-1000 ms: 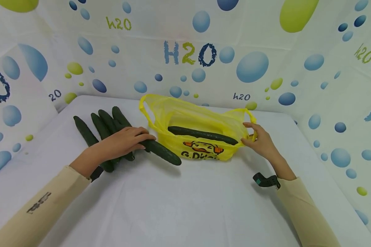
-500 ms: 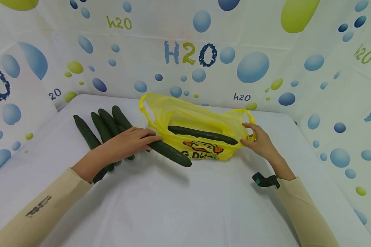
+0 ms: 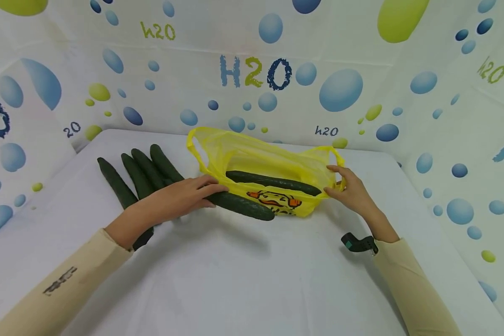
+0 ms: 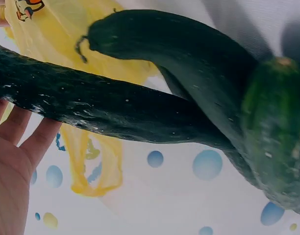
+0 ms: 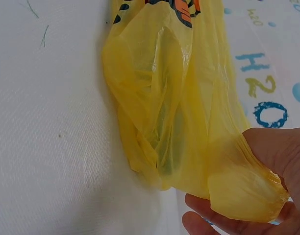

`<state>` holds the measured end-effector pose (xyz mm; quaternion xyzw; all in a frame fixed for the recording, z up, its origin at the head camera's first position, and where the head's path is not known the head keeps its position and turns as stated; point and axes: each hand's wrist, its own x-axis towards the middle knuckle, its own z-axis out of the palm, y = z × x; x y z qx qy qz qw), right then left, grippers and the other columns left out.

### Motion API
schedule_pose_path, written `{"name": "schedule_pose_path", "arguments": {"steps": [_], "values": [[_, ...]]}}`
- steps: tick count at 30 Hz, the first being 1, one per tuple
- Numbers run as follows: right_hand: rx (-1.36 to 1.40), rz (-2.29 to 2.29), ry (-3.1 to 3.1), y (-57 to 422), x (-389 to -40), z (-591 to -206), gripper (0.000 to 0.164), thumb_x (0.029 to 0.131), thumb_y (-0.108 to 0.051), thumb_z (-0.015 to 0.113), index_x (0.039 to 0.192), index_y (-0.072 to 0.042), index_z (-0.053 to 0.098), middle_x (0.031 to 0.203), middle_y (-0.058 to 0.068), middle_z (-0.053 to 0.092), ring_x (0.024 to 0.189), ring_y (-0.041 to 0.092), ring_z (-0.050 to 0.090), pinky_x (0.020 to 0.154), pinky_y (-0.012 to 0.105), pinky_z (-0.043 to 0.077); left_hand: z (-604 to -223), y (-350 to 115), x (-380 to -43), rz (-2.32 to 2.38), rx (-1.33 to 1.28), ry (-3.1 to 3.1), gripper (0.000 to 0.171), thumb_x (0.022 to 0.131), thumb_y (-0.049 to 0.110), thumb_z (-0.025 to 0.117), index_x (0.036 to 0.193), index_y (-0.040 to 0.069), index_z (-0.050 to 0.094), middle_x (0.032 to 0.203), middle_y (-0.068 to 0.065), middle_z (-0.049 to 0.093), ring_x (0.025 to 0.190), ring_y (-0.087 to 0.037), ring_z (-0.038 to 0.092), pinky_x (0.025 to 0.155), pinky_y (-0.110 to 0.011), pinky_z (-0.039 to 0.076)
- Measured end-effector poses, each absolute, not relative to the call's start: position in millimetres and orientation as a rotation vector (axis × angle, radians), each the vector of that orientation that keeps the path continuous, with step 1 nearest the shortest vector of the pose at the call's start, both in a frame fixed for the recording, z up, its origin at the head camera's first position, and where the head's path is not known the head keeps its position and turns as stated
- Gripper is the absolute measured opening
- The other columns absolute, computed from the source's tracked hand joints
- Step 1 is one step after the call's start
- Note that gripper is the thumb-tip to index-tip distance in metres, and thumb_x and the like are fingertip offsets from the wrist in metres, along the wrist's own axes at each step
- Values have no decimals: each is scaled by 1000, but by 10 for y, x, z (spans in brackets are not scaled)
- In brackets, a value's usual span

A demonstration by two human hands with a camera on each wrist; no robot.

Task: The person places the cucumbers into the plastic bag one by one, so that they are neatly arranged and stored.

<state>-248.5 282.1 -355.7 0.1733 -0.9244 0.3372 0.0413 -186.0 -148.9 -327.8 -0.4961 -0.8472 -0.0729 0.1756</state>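
In the head view my left hand [image 3: 178,198] grips a long dark green cucumber [image 3: 243,206] from above, its far end jutting right in front of the bag and casting a shadow on the table. The left wrist view has fingers [image 4: 39,137] against that cucumber's side. A yellow plastic bag [image 3: 260,145] lies with its mouth spread, and another cucumber [image 3: 277,181] shows inside it. At the bag's right handle, my right hand [image 3: 353,190] holds the plastic between thumb and fingers; the right wrist view shows the bunched yellow film [image 5: 243,188] in that grip.
Several more cucumbers [image 3: 113,177] lie fanned out at the left, partly hidden behind my left forearm. They rest on a white cloth-covered table [image 3: 252,289]. A white backdrop [image 3: 185,60] with coloured drops rises behind. A black wrist strap [image 3: 359,243] hangs at my right wrist.
My left hand has moved right with the cucumber, away from the others, and its far end now overlaps the bag's printed front. My right hand stays on the bag.
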Motion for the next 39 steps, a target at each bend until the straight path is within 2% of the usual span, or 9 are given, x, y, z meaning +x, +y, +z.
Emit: {"name": "schedule_pose_path", "arguments": {"steps": [4,8,17,21,25,30,39], "values": [[523,1034,-2832,2824,-2494,-3562,60,90,-5,67,144,-1,41,139,28,42,100,38,48,93,54,45,-3255,-1405,-1861,-227,-1407,-2427,48,89,22,71,132,10,53,117,-8,57,91,-19,60,78,-34,53],[532,1024,-2829,2831,-2506,-3574,60,90,-5,67,144,-1,42,139,27,43,98,36,48,91,52,46,-3224,-1312,-1855,-226,-1434,-2418,54,83,17,77,132,11,55,115,-7,58,93,-18,59,79,-38,52],[532,1029,-2838,2833,-2513,-3555,60,90,-6,67,144,-1,41,140,27,43,101,37,47,93,53,45,-3130,-1113,-1812,-127,-1493,-2339,52,87,23,73,135,14,56,111,-6,55,90,-16,58,76,-33,49],[545,1024,-2836,2829,-2513,-3557,60,90,-6,67,144,0,41,138,28,43,99,36,48,90,51,45,-3107,-1044,-1760,-44,-1501,-2305,54,86,25,74,135,14,55,110,-6,55,88,-17,59,76,-32,50],[537,1021,-2843,2830,-2510,-3561,60,90,-6,67,143,0,41,138,27,44,97,35,48,88,49,45,-3072,-962,-1699,-31,-1533,-2297,55,86,30,74,134,15,53,114,-5,55,93,-19,59,78,-33,49],[537,1037,-2843,2831,-2500,-3568,60,90,-6,67,143,0,41,139,28,43,103,38,46,94,54,43,-2995,-866,-1628,-11,-1577,-2301,54,87,33,72,134,16,52,117,-5,55,102,-20,58,81,-34,49],[544,1024,-2847,2826,-2510,-3559,60,90,-7,67,144,0,41,140,28,42,106,39,46,98,58,42,-2860,-713,-1560,112,-1612,-2228,56,88,36,72,136,17,51,116,-3,58,103,-17,57,80,-29,48]]}}
